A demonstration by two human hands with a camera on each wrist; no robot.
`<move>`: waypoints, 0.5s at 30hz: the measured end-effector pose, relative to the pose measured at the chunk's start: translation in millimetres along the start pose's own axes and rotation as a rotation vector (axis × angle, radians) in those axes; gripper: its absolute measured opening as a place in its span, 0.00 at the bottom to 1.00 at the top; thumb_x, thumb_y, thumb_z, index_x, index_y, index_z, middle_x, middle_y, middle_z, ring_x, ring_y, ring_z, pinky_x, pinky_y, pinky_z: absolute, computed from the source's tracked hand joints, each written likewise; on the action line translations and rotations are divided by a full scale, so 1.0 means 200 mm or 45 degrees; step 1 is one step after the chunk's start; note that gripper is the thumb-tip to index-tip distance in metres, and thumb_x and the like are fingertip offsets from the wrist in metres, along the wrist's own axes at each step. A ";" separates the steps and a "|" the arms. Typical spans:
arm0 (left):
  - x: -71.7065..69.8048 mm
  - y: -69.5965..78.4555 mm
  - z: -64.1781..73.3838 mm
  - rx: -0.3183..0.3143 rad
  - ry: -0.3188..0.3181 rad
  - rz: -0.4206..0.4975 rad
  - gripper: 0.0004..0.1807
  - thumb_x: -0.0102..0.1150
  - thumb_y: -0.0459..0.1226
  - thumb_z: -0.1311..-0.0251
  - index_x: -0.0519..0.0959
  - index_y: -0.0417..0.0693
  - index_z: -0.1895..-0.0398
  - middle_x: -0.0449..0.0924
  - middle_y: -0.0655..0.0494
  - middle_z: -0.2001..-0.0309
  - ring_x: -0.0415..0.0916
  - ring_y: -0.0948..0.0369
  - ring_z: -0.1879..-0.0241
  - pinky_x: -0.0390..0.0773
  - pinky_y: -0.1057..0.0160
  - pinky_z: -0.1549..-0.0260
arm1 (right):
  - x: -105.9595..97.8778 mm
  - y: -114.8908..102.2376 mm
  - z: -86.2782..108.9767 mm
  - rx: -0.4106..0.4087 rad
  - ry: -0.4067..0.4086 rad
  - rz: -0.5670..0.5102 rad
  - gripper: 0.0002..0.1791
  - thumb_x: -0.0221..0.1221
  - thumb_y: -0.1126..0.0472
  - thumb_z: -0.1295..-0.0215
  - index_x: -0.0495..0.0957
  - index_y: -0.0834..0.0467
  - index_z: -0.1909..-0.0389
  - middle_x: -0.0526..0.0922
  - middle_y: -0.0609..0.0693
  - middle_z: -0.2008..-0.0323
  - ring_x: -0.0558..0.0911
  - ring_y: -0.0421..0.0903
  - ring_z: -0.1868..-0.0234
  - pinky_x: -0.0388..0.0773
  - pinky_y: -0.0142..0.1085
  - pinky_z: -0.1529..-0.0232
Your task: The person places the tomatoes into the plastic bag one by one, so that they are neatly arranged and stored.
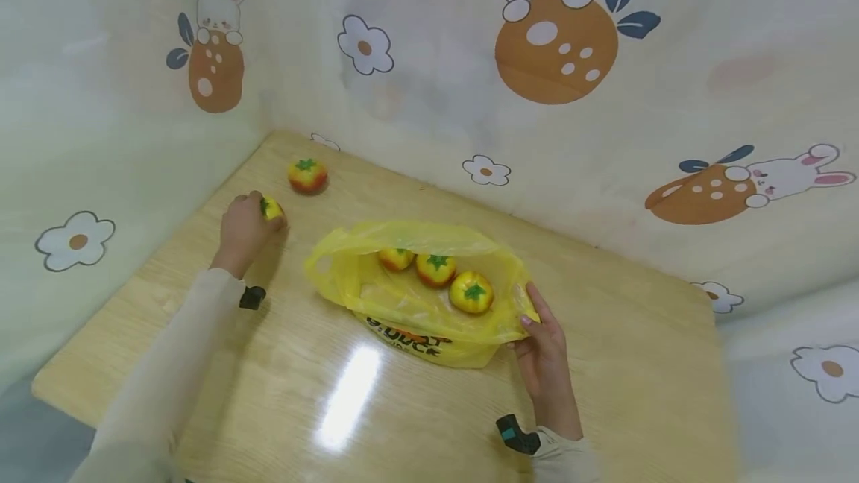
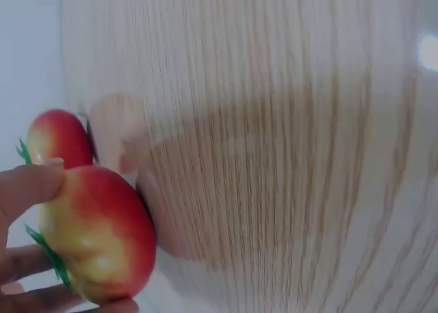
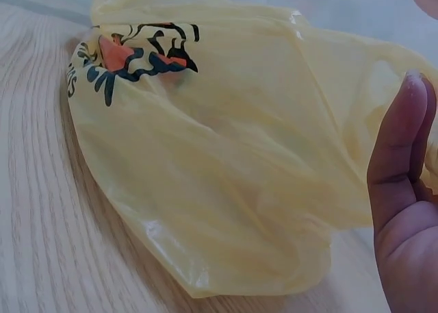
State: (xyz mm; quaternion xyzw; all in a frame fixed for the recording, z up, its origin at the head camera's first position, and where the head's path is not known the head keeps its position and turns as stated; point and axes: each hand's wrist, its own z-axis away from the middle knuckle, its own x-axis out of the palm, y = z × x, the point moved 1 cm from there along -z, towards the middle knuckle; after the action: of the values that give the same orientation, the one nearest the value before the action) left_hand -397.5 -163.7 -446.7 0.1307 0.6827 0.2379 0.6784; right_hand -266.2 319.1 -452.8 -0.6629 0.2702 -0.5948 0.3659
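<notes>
My left hand [image 1: 244, 228] grips a red-and-yellow tomato [image 1: 271, 209] with a green leafy top, near the table's left edge. In the left wrist view the thumb and fingers lie around this tomato [image 2: 102, 234], low over or on the wood. Just beyond it sits another tomato [image 1: 308, 176]. A yellow plastic bag [image 1: 429, 330] with dark lettering lies mid-table, its mouth spread wide. Inside it are three tomatoes, the nearest tomato [image 1: 471, 293] being at the right. My right hand [image 1: 546, 352] pinches the bag's right rim between thumb and fingers.
The light wooden table [image 1: 637, 364] has its back and left edges close to a pale curtain [image 1: 416, 110] printed with rabbits and flowers. Dark wrist camera mounts [image 1: 517, 434] sit at both cuffs. A bright reflection lies on the wood before the bag.
</notes>
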 end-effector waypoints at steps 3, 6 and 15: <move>0.02 0.00 0.03 -0.006 -0.019 -0.035 0.30 0.57 0.41 0.37 0.65 0.23 0.43 0.70 0.24 0.51 0.72 0.36 0.58 0.76 0.40 0.61 | 0.01 0.03 0.02 0.026 0.010 0.023 0.34 0.37 0.72 0.24 0.36 0.64 0.23 0.64 0.56 0.31 0.84 0.43 0.55 0.82 0.30 0.65; 0.03 0.00 0.06 -0.010 -0.038 -0.046 0.30 0.57 0.41 0.36 0.65 0.22 0.43 0.69 0.23 0.50 0.73 0.34 0.58 0.76 0.39 0.60 | 0.02 0.04 0.02 0.033 0.046 0.031 0.33 0.38 0.71 0.24 0.38 0.63 0.23 0.63 0.56 0.32 0.83 0.42 0.56 0.81 0.30 0.66; 0.03 0.07 0.10 -0.007 -0.054 -0.058 0.30 0.59 0.42 0.36 0.65 0.24 0.43 0.69 0.24 0.51 0.75 0.35 0.59 0.78 0.40 0.61 | 0.04 -0.01 0.00 0.024 0.073 0.043 0.33 0.38 0.71 0.25 0.38 0.64 0.23 0.63 0.56 0.33 0.82 0.42 0.55 0.81 0.29 0.67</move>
State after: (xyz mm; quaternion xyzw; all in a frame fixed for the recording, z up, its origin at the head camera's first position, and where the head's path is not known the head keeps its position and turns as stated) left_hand -380.9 -146.4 -444.0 0.1182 0.6704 0.2213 0.6982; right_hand -264.7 312.7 -446.5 -0.6372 0.2862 -0.6099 0.3743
